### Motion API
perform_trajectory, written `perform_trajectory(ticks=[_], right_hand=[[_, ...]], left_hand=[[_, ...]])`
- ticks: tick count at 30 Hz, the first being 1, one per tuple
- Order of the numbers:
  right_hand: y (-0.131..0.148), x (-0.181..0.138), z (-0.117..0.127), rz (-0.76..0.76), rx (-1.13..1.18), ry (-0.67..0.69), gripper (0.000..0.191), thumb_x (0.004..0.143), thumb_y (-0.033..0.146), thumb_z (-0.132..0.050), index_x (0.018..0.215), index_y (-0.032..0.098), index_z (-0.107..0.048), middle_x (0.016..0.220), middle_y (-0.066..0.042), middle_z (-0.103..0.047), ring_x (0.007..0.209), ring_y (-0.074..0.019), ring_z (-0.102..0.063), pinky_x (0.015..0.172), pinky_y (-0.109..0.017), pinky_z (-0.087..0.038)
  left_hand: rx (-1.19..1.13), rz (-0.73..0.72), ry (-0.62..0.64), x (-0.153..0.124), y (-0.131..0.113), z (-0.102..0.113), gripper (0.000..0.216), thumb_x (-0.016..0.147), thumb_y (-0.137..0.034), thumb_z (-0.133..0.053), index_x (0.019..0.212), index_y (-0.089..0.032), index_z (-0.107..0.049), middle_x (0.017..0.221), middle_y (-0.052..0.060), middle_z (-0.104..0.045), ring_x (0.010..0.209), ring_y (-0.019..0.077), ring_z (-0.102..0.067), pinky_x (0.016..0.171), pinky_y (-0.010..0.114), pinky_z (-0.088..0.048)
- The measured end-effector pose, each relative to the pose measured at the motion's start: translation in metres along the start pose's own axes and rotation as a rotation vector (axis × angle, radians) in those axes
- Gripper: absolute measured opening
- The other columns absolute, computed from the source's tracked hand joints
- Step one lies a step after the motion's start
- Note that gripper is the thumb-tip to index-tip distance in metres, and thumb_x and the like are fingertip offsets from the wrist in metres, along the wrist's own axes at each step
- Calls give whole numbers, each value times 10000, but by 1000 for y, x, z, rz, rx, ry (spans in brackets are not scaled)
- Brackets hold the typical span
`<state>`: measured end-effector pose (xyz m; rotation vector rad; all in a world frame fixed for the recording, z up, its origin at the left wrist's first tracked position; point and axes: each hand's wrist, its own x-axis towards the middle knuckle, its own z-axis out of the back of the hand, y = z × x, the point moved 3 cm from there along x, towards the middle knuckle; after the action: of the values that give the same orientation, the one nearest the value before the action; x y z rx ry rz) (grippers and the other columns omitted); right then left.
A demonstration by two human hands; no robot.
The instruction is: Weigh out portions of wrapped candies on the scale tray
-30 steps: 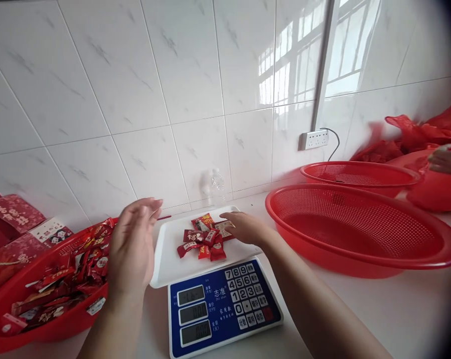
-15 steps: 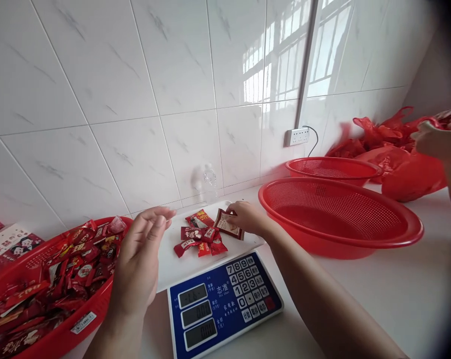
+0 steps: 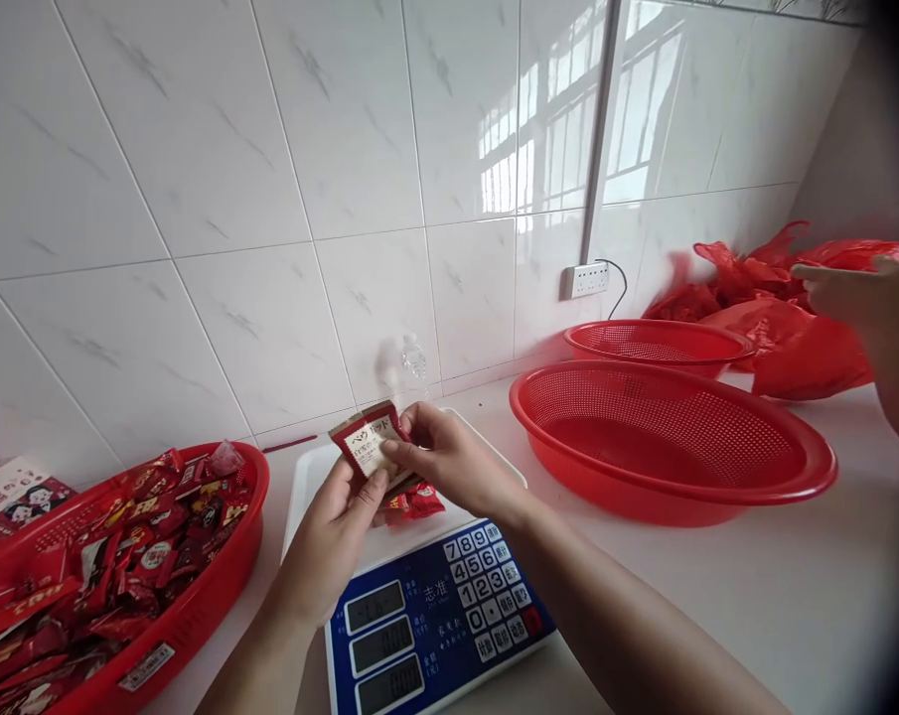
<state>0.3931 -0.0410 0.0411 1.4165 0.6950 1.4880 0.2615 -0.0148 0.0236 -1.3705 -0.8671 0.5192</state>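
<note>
A brown-and-cream snack packet [image 3: 369, 444] with printed writing is held between both hands above the scale's white tray [image 3: 311, 487]. My left hand [image 3: 337, 521] pinches its lower left side, thumb on the front. From the right, my right hand [image 3: 445, 452] grips the packet with its thumb across the front. Behind the hands, red candy packets [image 3: 423, 501] lie on the tray, mostly hidden. Whether any other packets are in my fingers, I cannot tell. The scale's blue panel [image 3: 434, 621] with its keypad and displays faces me below.
At the left stands a red basket [image 3: 251, 506] full of wrapped candies. Two red baskets, a nearer one [image 3: 673, 487] and a farther one [image 3: 658, 328], stand right. A clear bottle [image 3: 413, 359] is by the wall. Another person's hand [image 3: 866, 293] is at red plastic bags [image 3: 814, 348].
The snack packet has been lifted off the tray and moved left and toward me. My left hand has moved right and closed on it. The other person's hand has shifted left.
</note>
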Motion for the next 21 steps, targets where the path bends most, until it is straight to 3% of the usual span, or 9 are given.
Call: perform_trajectory(ticks=[5, 8, 9, 10, 12, 14, 16, 19, 21], right_hand=[[8, -2, 14, 52, -144, 42, 190, 803, 343, -582, 844, 202, -462, 790, -2, -591, 719, -120, -567, 635, -258, -461], [15, -3, 42, 31, -443, -28, 133, 831, 320, -537, 871, 192, -536, 838, -20, -627, 754, -126, -571, 661, -259, -451], [18, -3, 49, 2, -568, 5, 122, 840, 304, -518, 858, 193, -565, 835, -19, -639, 748, -128, -573, 660, -263, -446], [21, -3, 51, -22, -683, 91, 125, 845, 287, -509, 845, 197, -595, 831, -15, -653, 741, -131, -578, 660, -267, -442], [27, -3, 41, -37, -857, 396, 140, 847, 248, -514, 850, 213, -649, 850, -7, -677, 758, -138, -594, 679, -273, -441], [30, 1, 16, -6, -945, 713, 157, 842, 217, -538, 909, 234, -679, 923, -9, -689, 829, -152, -608, 721, -279, -448], [32, 17, -16, 39, -1011, 841, 204, 822, 190, -573, 986, 246, -680, 1051, -29, -671, 932, -178, -602, 766, -293, -457], [41, 68, -49, 176, -1092, 638, 433, 712, 129, -683, 1125, 246, -629, 1359, -71, -486, 1160, -247, -498, 861, -335, -450], [57, 109, -46, 234, -1101, 373, 426, 649, 101, -726, 1036, 263, -652, 1374, 2, -475, 1215, -234, -446, 914, -322, -418]], left_hand=[[-90, 3, -106, 2, -4, 9, 434, 790, -390, -625, 1178, -213, -542, 1171, 100, -626, 1041, 264, -603, 747, 363, -548], [-148, -93, -262, 3, -15, 25, 336, 751, -362, -662, 1050, -224, -595, 1115, 60, -650, 938, 226, -637, 662, 318, -557], [-175, -127, -304, 3, -19, 31, 303, 742, -351, -668, 1014, -232, -606, 1106, 45, -652, 910, 210, -642, 642, 300, -556], [-202, -150, -336, 3, -24, 37, 275, 736, -341, -672, 983, -237, -613, 1088, 31, -656, 880, 194, -646, 628, 283, -554], [-254, -158, -387, 2, -31, 46, 236, 728, -326, -676, 940, -236, -623, 1016, 12, -666, 813, 167, -648, 603, 255, -550], [-308, -156, -430, 1, -38, 52, 208, 727, -320, -676, 910, -232, -631, 937, -5, -666, 755, 144, -642, 573, 227, -542], [-342, -183, -459, -2, -44, 55, 178, 734, -318, -669, 886, -230, -640, 894, -13, -661, 726, 133, -636, 546, 210, -534], [-350, -230, -473, -9, -54, 55, 146, 758, -317, -646, 881, -238, -654, 905, -8, -668, 736, 133, -634, 541, 203, -531], [-347, -244, -484, -13, -58, 56, 128, 769, -320, -637, 874, -252, -661, 919, -13, -674, 751, 134, -634, 542, 200, -530]])
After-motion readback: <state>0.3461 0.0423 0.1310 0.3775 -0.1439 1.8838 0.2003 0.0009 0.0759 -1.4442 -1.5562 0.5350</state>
